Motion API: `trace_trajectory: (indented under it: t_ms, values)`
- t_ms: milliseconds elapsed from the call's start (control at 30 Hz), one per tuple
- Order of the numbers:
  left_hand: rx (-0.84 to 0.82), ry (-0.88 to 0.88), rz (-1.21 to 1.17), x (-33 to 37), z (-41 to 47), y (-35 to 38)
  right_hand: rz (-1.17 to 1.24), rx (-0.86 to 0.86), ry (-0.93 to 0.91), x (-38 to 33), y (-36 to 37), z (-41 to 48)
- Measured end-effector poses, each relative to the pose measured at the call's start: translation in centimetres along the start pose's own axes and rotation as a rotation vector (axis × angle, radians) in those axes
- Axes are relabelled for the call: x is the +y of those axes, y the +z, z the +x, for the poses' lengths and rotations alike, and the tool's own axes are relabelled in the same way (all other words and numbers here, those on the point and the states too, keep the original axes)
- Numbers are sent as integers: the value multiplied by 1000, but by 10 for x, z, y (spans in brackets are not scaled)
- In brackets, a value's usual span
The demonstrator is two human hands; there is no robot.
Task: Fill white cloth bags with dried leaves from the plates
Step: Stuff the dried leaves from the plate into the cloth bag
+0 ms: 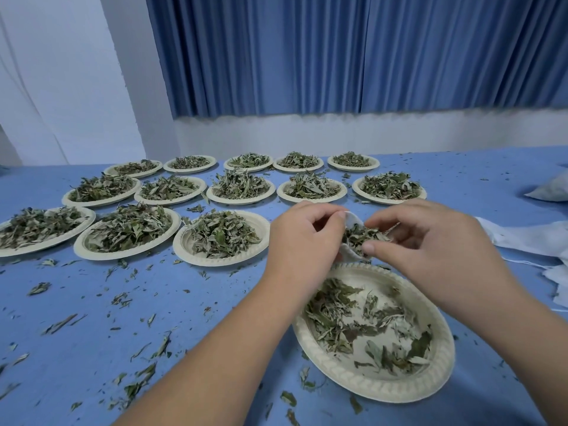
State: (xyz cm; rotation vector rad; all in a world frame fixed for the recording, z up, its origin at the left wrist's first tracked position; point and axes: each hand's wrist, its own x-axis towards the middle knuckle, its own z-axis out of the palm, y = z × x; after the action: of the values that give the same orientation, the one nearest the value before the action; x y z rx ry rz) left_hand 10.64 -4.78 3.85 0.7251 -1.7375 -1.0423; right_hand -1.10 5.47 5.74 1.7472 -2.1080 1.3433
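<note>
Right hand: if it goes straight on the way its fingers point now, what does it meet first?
The right hand points left at the white cloth bag held by the left hand; it likely meets the dried leaves in its mouth first.

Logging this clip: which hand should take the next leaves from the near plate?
Likely the right hand: it pinches leaves above the near plate; the left hand grips the bag open.

Left hand [302,238] and right hand [430,241] on leaf-filled white bag [353,219] above plate [368,390].
</note>
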Motion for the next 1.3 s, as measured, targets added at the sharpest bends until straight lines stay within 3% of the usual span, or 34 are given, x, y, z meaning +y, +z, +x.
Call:
trace_trajectory:
  t_ms: [300, 400, 700, 900, 1100, 1300]
  values:
    - [-30, 165, 136, 2, -6, 9, -136, 72, -106, -2, 9, -5]
    - [-65, 150, 100, 3, -7, 10, -135, 102, -43, -1, 9, -5]
    - [-104, 159, 92, 6, -9, 13, -358, 88, -96, -6, 10, -6]
    - [-33, 111, 82, 2, -4, 4, 56, 3, 42, -6, 7, -6]
    - [-69, 55, 14, 1, -2, 1, 408, 13, 222, -4, 12, -1]
    - [-141, 24, -141, 3, -4, 1, 341, -1, 317, 7, 15, 6]
